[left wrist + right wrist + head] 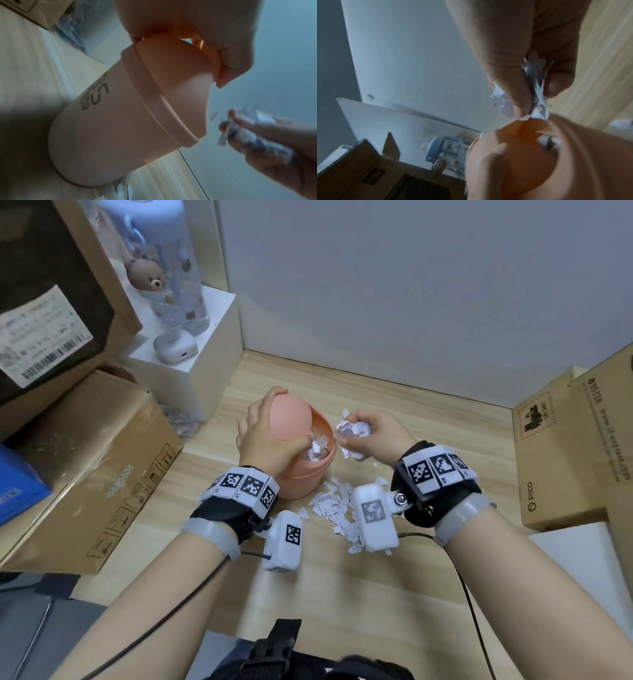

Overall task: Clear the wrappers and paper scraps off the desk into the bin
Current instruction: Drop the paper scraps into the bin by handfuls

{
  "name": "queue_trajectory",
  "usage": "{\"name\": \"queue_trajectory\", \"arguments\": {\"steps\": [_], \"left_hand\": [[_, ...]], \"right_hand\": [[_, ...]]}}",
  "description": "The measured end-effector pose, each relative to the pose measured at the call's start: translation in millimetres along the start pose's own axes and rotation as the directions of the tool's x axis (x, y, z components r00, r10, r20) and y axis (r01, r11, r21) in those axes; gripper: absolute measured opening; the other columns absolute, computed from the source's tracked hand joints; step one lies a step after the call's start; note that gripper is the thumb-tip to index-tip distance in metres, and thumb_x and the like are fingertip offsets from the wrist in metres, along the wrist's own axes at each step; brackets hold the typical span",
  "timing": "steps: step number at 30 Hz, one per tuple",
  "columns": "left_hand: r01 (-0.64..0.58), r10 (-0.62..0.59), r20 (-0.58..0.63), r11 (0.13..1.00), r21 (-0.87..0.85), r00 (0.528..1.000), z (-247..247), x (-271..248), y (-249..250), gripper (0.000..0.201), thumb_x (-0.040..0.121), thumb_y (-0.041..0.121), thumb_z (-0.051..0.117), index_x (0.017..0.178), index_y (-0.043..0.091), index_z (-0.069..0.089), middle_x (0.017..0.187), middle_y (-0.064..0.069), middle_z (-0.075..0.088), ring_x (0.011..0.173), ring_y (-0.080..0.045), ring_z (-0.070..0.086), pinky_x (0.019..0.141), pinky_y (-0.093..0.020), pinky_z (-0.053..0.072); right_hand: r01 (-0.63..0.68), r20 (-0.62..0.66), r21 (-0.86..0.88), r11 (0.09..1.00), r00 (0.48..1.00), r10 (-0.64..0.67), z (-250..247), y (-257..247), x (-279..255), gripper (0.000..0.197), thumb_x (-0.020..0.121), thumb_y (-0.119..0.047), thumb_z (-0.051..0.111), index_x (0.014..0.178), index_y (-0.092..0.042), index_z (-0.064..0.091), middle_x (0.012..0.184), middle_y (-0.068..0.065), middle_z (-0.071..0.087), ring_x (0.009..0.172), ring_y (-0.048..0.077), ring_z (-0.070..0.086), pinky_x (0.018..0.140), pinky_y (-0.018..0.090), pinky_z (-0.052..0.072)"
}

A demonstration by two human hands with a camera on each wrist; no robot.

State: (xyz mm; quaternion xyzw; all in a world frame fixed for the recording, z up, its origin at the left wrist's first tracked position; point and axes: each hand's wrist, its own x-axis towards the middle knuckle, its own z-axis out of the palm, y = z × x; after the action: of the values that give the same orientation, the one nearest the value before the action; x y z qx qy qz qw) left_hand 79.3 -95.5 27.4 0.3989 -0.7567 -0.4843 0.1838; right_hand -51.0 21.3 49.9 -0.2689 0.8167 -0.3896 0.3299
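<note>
My left hand (pixel 265 436) sits on top of the small pink bin (pixel 301 470), fingers curled over its swing lid (pixel 291 414) and thumb pressed down at the opening, holding the lid tipped back. The bin stands upright on the wooden desk (pixel 428 440), about midway between its left and right edges and nearer the back wall than the front edge. Inside the open mouth I can see torn paper bits (pixel 317 448) piled close to the rim.

My right hand (pixel 371 436) hovers just beside the bin's right rim, fingers and thumb pinched tight around a crumpled wad of paper scraps (pixel 352 429); in the right wrist view the wad (pixel 537 92) is squeezed between my thumb and fingertips (pixel 554 85), right above the lid's edge.

A loose scatter of scraps (pixel 337 508) lies on the desk in front of the bin, toward me, partly hidden by the white camera on my right wrist.

Cardboard boxes (pixel 89 470) are stacked along the left edge, and more boxes (pixel 561 457) stand at the right edge. At the back left corner, a white block (pixel 191 371) carries a blue bottle with a bear charm (pixel 164 261) and a small white earbud case (pixel 175 345).
</note>
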Motion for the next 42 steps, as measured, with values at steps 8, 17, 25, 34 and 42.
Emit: {"name": "queue_trajectory", "arguments": {"steps": [8, 17, 25, 34, 42], "left_hand": [[0.013, -0.013, 0.011, 1.0, 0.0, 1.0, -2, 1, -1, 0.072, 0.06, 0.027, 0.072, 0.118, 0.053, 0.036, 0.132, 0.011, 0.037, 0.12, -0.021, 0.031, 0.101, -0.036, 0.029], [-0.008, 0.008, 0.008, 1.0, -0.003, 1.0, -2, 1, -2, 0.072, 0.061, 0.029, 0.072, 0.117, 0.054, 0.036, 0.134, 0.012, 0.037, 0.122, -0.02, 0.03, 0.104, -0.039, 0.029], [0.04, -0.04, -0.146, 0.999, -0.003, 0.988, -18, 10, -7, 0.069, 0.067, 0.026, 0.071, 0.123, 0.045, 0.037, 0.137, 0.002, 0.036, 0.129, -0.025, 0.028, 0.106, -0.042, 0.024], [-0.034, 0.034, -0.041, 0.999, 0.001, 0.999, -15, 2, -7, 0.072, 0.053, 0.036, 0.063, 0.121, 0.044, 0.04, 0.131, 0.003, 0.04, 0.124, -0.022, 0.032, 0.095, -0.025, 0.022], [-0.037, 0.036, -0.084, 0.999, -0.016, 0.996, -9, -2, -8, 0.075, 0.047, 0.048, 0.059, 0.119, 0.048, 0.038, 0.126, 0.007, 0.037, 0.124, -0.022, 0.031, 0.107, -0.04, 0.027]], "right_hand": [[0.056, 0.075, -0.27, 0.961, 0.996, -0.037, 21, -41, 6, 0.047, 0.07, -0.005, 0.07, 0.113, -0.018, 0.057, 0.105, 0.005, 0.053, 0.09, 0.021, 0.059, 0.085, 0.04, 0.054], [0.248, 0.222, -0.476, 0.844, 0.962, -0.157, 17, -34, -7, 0.027, 0.081, -0.015, 0.06, 0.108, -0.017, 0.064, 0.111, 0.004, 0.065, 0.085, 0.01, 0.05, 0.077, 0.024, 0.038], [0.033, -0.185, -0.187, 0.982, 0.98, -0.068, -4, 34, -10, 0.034, 0.081, -0.012, 0.061, 0.114, -0.018, 0.057, 0.123, 0.005, 0.05, 0.099, 0.013, 0.05, 0.086, 0.021, 0.039], [-0.528, -0.15, -0.313, 0.789, 0.848, 0.508, 13, 138, -52, 0.111, 0.066, -0.056, 0.07, 0.143, -0.031, -0.006, 0.152, 0.009, -0.024, 0.14, 0.031, -0.02, 0.116, 0.05, -0.002], [-0.235, -0.101, -0.529, 0.816, 0.971, 0.215, 81, 150, -36, 0.131, 0.052, -0.069, 0.069, 0.134, -0.035, -0.028, 0.15, 0.004, -0.031, 0.137, 0.025, -0.03, 0.111, 0.049, -0.015]]}}
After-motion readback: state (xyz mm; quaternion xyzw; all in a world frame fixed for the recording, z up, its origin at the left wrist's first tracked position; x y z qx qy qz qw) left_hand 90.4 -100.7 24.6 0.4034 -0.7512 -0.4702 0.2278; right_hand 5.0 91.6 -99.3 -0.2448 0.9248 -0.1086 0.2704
